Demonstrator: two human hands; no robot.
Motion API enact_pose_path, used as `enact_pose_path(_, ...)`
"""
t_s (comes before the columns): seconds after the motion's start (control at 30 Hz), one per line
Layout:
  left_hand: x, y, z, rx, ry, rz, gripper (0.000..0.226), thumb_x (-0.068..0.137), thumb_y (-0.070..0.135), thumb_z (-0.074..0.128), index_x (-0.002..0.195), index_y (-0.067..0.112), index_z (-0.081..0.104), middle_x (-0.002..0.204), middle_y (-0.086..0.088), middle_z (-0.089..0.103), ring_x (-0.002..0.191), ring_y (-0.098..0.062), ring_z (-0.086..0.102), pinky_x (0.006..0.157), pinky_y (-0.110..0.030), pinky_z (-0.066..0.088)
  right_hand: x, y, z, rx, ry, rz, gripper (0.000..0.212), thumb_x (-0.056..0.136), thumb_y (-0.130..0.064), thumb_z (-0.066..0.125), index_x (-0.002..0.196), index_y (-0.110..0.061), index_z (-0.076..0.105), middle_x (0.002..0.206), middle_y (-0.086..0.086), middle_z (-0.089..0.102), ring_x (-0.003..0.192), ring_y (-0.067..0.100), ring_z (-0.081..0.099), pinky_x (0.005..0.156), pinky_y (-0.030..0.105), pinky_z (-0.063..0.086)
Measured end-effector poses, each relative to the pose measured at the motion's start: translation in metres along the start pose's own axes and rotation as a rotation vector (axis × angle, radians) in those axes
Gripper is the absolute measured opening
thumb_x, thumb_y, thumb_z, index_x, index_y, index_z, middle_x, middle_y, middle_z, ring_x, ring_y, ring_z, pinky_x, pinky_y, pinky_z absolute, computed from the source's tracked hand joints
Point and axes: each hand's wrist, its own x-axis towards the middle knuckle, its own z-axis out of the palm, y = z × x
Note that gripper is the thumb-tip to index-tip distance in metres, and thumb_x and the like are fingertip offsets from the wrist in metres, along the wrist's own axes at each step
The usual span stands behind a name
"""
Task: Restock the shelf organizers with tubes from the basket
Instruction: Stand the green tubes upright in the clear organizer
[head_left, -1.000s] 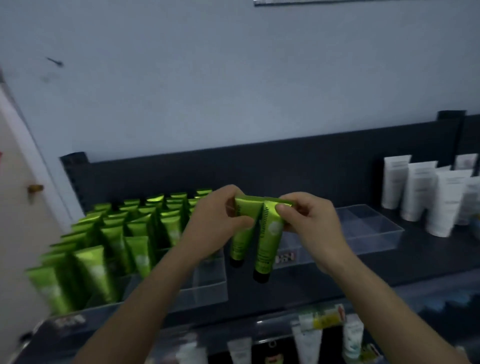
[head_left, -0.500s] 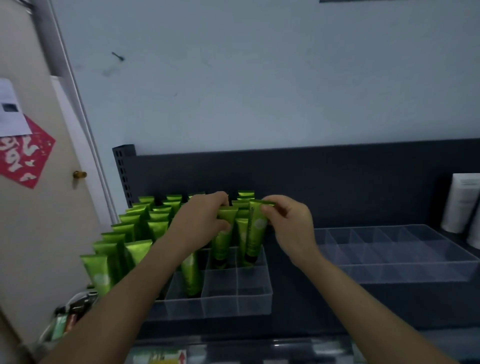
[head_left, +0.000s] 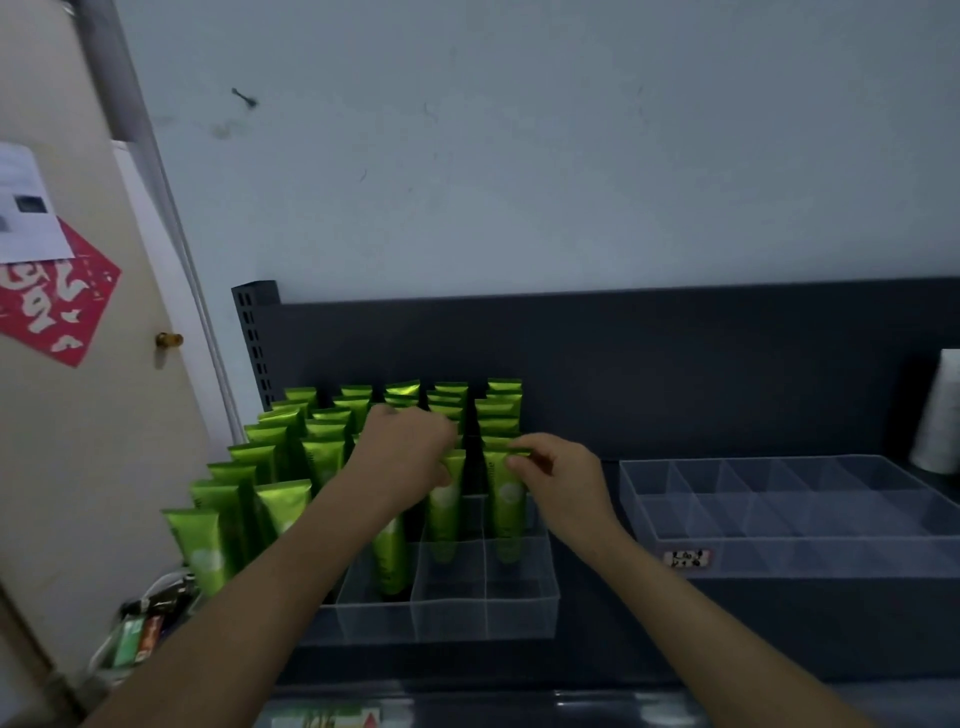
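A clear divided organizer (head_left: 483, 613) on the dark shelf holds several upright green tubes (head_left: 322, 457), packed at its back and left. My left hand (head_left: 408, 457) pinches the top of one green tube (head_left: 445, 504) that stands in a front-middle compartment. My right hand (head_left: 563, 480) pinches the crimped top of a second green tube (head_left: 506, 501) standing in the compartment to its right. The front row of compartments holds one tube at its left. The basket is not in view.
A second clear organizer (head_left: 779, 545) with bare compartments sits to the right, with a small label on its front. A white tube (head_left: 943, 415) stands at the far right edge. A door with a red paper is at left. Small packets lie at bottom left (head_left: 140, 623).
Both hands have carried the two green tubes leftward and down, from in front of the shelf into neighbouring compartments of the left organizer. The view has swung left.
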Motion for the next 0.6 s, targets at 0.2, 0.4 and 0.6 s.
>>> enact_pose_path(0.2,-0.003,-0.004,-0.004,-0.048,0.042,-0.005,0.017,0.083,0.033,0.064,0.087,0.018,0.060,0.079,0.005,0.054,0.091,-0.021,0.060,0.072,-0.030,0.032,0.001,-0.004,0.000,-0.024,-0.006,-0.019,0.013,0.087,-0.014,0.065,0.099,-0.013,0.070,0.082,-0.008,0.064,0.071,-0.004,0.055,0.064,0.006,0.044)
enact_pose_path(0.4,-0.008,-0.004,-0.004,-0.028,0.002,-0.056,0.028,0.081,0.037,0.066,0.101,0.019,0.061,0.100,0.001,0.064,0.100,-0.021,0.060,0.080,-0.034,0.039,-0.005,-0.007,-0.004,-0.041,-0.037,-0.009,0.019,0.085,-0.016,0.067,0.105,-0.015,0.067,0.087,-0.009,0.061,0.077,-0.002,0.055,0.066,0.006,0.043)
enact_pose_path(0.6,-0.020,0.018,-0.028,-0.161,0.170,-0.017,0.047,0.078,0.044,0.069,0.116,0.020,0.056,0.111,0.000,0.059,0.105,-0.022,0.056,0.085,-0.035,0.044,-0.022,-0.010,-0.029,-0.041,0.051,-0.017,0.029,0.081,-0.014,0.072,0.109,-0.014,0.064,0.094,-0.006,0.061,0.088,0.006,0.057,0.073,0.004,0.044)
